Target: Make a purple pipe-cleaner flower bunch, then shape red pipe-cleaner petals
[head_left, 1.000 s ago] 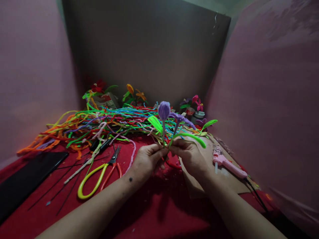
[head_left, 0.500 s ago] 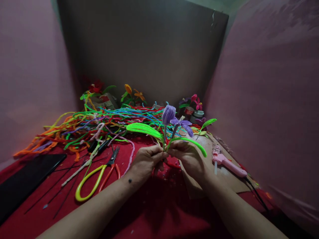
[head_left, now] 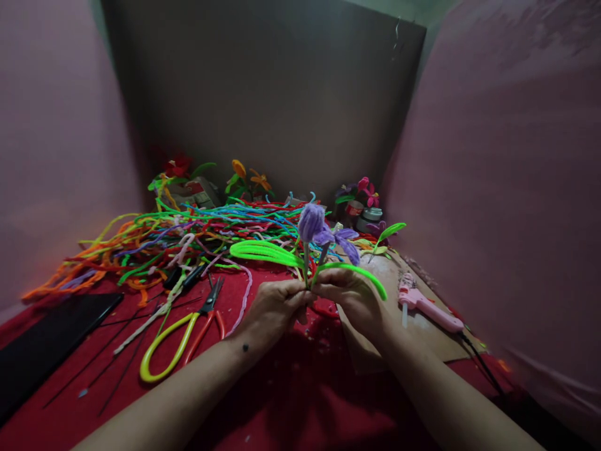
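Observation:
My left hand (head_left: 280, 305) and my right hand (head_left: 351, 294) meet in the middle, fingers pinched on the base of a pipe-cleaner flower (head_left: 312, 222). It has a rounded purple bud and, just right of it, an open purple bloom (head_left: 345, 241), each on its own stem. A looped bright green leaf (head_left: 265, 252) sticks out to the left above my left hand. Another green leaf (head_left: 364, 272) arches right over my right hand. The stem ends are hidden by my fingers.
Many coloured pipe cleaners (head_left: 225, 219) lie heaped at the back. Scissors (head_left: 188, 338) with yellow and red handles and a black flat object (head_left: 61, 338) lie left. To the right, a pink glue gun (head_left: 429, 307) rests on a board (head_left: 422, 341). Finished flowers (head_left: 248, 178) stand behind.
The flower has shifted slightly left and down and tilted a little toward the left, its left leaf lowering with it. Both hands keep their pinch on the base.

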`<state>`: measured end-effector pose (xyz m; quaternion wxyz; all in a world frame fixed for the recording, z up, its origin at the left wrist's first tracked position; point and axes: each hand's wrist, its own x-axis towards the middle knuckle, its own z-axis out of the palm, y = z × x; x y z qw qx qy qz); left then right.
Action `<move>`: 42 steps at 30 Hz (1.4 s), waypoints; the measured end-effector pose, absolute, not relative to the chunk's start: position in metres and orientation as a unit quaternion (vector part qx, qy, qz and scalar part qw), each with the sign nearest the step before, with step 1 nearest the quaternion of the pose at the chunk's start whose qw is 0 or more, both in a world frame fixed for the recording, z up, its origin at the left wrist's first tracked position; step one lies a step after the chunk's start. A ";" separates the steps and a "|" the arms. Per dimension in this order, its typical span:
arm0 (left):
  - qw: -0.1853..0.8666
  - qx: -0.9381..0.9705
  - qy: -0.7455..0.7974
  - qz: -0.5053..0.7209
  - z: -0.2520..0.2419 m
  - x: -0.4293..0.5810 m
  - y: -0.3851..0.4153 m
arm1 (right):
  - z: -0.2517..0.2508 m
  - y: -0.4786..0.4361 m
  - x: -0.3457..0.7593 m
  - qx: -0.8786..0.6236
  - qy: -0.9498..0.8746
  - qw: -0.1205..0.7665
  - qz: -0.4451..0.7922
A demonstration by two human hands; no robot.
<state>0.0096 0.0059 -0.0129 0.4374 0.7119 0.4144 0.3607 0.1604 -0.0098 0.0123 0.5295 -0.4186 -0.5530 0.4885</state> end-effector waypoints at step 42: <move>0.534 0.676 0.374 0.344 -0.006 0.016 -0.001 | -0.010 -0.013 0.152 -0.341 -0.526 0.503 0.595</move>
